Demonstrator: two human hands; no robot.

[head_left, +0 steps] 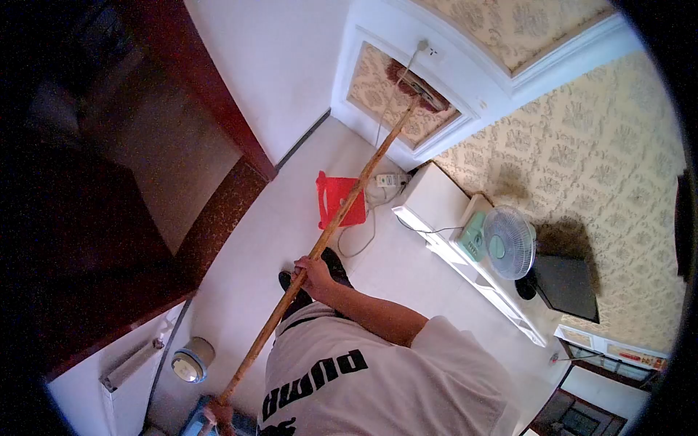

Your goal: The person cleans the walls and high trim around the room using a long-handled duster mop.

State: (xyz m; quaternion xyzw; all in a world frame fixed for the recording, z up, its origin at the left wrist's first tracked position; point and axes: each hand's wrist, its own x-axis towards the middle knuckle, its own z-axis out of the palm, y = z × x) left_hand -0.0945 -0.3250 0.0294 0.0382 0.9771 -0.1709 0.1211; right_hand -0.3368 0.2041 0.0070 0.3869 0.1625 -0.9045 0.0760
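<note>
A flat mop with a long wooden pole [356, 190] crosses my view from bottom left to upper centre. Its head [418, 86], edged with reddish-brown fringe, lies against the patterned wall panel below a socket. My right hand [313, 277] is wrapped around the middle of the pole, in front of my body. Lower down, near the bottom edge of the view, my left hand [218, 414] grips the pole's near end and is partly cut off. A white cord [379, 123] hangs from the plug [422, 45] and passes close to the mop head.
On the floor ahead is a red plastic container [343, 200], beside a power strip [391, 179] and looped cable. To the right, a low white cabinet [436, 190] bears a green fan [502, 243] and a dark screen [566, 287]. A small bin [193, 360] stands at left, near the dark doorway.
</note>
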